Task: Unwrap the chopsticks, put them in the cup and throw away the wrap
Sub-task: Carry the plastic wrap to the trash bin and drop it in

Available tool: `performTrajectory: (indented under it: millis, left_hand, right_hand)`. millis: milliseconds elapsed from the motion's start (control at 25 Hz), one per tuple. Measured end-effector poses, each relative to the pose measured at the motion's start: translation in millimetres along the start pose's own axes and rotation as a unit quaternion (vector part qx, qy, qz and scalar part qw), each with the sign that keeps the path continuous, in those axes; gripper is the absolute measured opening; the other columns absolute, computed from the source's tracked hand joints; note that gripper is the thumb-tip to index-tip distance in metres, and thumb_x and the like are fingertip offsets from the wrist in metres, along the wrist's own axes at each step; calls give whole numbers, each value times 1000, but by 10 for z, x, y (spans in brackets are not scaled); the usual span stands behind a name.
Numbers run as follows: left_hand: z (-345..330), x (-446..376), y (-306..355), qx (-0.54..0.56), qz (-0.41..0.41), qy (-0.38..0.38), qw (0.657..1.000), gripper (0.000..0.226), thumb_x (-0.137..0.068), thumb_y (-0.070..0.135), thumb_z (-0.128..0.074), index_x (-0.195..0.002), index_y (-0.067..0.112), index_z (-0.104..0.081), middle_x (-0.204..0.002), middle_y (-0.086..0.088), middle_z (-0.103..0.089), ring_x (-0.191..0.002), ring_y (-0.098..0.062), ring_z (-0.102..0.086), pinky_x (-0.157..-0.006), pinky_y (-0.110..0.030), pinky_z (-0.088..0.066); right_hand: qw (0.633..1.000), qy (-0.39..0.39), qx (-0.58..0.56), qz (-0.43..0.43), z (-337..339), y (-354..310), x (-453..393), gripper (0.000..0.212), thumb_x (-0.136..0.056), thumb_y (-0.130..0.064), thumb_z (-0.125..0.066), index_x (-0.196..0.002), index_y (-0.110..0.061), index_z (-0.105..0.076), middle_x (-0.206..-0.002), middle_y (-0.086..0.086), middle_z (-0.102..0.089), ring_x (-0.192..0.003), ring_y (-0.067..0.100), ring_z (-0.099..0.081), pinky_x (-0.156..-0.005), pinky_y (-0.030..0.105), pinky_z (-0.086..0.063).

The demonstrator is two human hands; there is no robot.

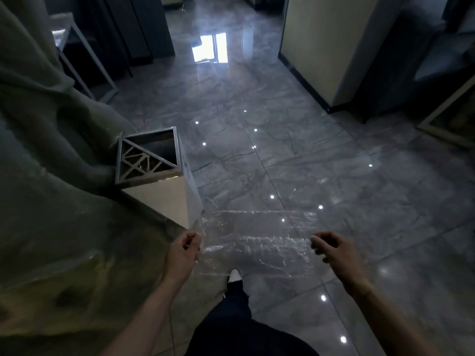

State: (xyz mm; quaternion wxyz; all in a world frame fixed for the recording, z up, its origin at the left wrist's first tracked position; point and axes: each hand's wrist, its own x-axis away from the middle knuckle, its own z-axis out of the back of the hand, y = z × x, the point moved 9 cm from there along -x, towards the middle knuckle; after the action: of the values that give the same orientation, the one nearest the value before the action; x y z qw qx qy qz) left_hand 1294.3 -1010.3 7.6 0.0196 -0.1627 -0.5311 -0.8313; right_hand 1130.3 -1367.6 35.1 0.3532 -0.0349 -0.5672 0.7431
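Wrap [257, 240], a clear and crinkled plastic sheet, is held stretched out flat in the air between the two hands, above the grey tiled floor [334, 155] and in front of the person's leg. Its left edge is pinched between the thumb and curled fingers of the left hand [183, 249]. The right hand [331, 246] is curled at the sheet's right edge, but whether that edge is actually gripped or only touched cannot be told, since the film is nearly invisible there.

A square bin [151, 160] with a metal rim and a half-open top is seen ahead and to the left, beside a draped cloth [51, 150]. The wrap is near the bin's lower corner but not over its opening. No chopsticks and no cup are in view, so it is judged that only the throwing away remains.

Several things could go wrong from here. The film is light and spread wide, so if it is released flat it is likely to drift or cling to the fingers and settle on the floor rather than in the bin. Only half of the bin's top appears open, the other half being covered by a patterned grille, so a loose sheet could be caught on the grille or slide off the rim. Crumpling it first would reduce that risk.
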Motion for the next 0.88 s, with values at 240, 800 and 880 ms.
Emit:
performTrajectory:
  millis: [240,800,880]
  left_hand:
    - [29,-1037,262,37,31,-16,999,13,-97,20,-55,-96,13,-66,-82,-19,-65,-66,-22,-55,-62,-35,-48]
    - [-225,-2776,806,16,45,41,998,8,-95,24,-58,-91,27,-65,-84,-2,-68,-72,-16,-65,-59,-23,-48]
    - [-312,-3020,925,25,48,62,997,7,-95,24,-59,-91,27,-65,-84,-3,-68,-71,-13,-65,-57,-20,-49]
  right_hand:
    - [1000,7,6,-11,-287,-490,-947,7,-89,-25,-64,-93,-24,-69,-83,0,-74,-77,16,-69,-64,28,-52]
    - [999,-45,28,4,-510,-1305,-3123,7,-88,-25,-65,-93,-25,-71,-79,-3,-75,-75,14,-69,-63,27,-51]
    - [997,-64,39,13,-524,-1482,-3566,7,-88,-25,-66,-93,-25,-71,-79,-3,-75,-73,11,-69,-61,25,-50]
